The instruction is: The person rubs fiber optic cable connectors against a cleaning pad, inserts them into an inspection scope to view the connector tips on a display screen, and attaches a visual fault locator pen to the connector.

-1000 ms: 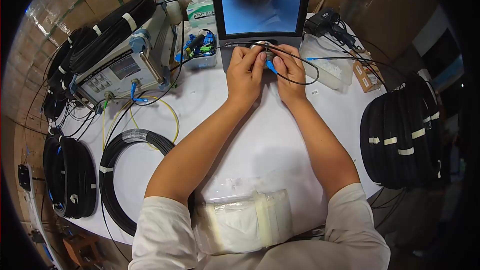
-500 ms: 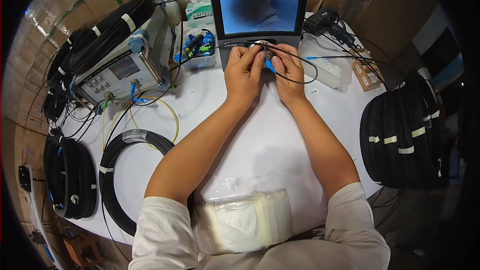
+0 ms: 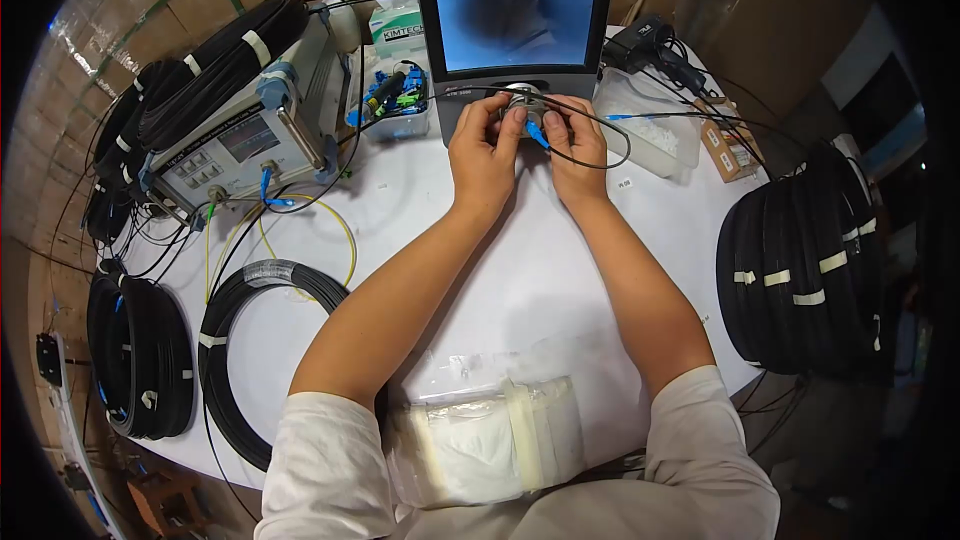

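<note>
Both hands are at the front of a fiber inspection monitor (image 3: 470, 85), whose lit screen (image 3: 520, 20) shows a dark round blot on blue. A round metal fitting (image 3: 522, 98) sticks out below that screen. My left hand (image 3: 482, 165) grips its left side with bent fingers and thumb. A blue fiber optic connector (image 3: 537, 133) sits in the fitting's front, its black cable (image 3: 590, 165) looping out to the right. My right hand (image 3: 578, 165) is closed at the connector's right side, thumb against it; its other fingertips are partly hidden.
At left, coiled black cables (image 3: 225, 70) lie on a test instrument (image 3: 240, 150). Further coils stand at the lower left (image 3: 140, 350) and right (image 3: 800, 260). A tub of blue connectors (image 3: 400, 100), a clear tray (image 3: 650, 140) and a wrapped white packet (image 3: 480, 445) are on the table.
My left fingers have drawn down and left from the fitting's top, baring more of the metal. My right fingers have shifted slightly. The connector stays in place and the screen picture looks nearly the same.
</note>
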`<action>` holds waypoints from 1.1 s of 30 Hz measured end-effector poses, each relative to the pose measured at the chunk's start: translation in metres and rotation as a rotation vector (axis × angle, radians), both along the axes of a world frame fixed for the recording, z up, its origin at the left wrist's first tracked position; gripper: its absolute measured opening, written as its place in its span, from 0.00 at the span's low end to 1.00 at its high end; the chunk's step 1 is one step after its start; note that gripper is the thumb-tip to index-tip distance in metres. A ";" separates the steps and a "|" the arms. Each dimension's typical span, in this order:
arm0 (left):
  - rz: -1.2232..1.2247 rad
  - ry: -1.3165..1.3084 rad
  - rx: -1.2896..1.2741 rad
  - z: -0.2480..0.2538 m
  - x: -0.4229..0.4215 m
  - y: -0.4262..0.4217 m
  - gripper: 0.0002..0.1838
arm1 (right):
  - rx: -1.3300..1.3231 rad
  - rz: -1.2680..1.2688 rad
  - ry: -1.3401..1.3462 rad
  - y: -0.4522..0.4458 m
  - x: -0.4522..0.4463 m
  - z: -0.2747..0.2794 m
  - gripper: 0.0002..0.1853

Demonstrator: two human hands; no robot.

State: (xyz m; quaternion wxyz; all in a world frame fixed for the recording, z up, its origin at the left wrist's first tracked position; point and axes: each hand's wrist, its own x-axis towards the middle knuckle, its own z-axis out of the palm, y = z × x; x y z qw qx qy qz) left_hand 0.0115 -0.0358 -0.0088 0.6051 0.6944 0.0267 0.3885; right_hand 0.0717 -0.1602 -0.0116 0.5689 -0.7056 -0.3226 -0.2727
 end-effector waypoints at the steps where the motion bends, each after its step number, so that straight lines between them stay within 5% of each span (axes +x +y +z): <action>1: -0.002 0.013 -0.008 -0.001 0.000 0.000 0.16 | 0.010 0.010 0.016 0.000 0.000 0.000 0.15; 19: -0.059 0.083 -0.113 -0.004 0.000 0.004 0.16 | 0.037 0.058 0.083 0.000 -0.007 0.003 0.15; 29: -0.021 0.035 -0.124 -0.002 0.001 0.004 0.18 | -0.144 -0.229 -0.336 -0.013 -0.025 0.009 0.25; 33: -0.030 0.053 -0.132 -0.002 0.000 0.005 0.18 | -0.129 -0.089 -0.268 -0.010 -0.038 0.011 0.18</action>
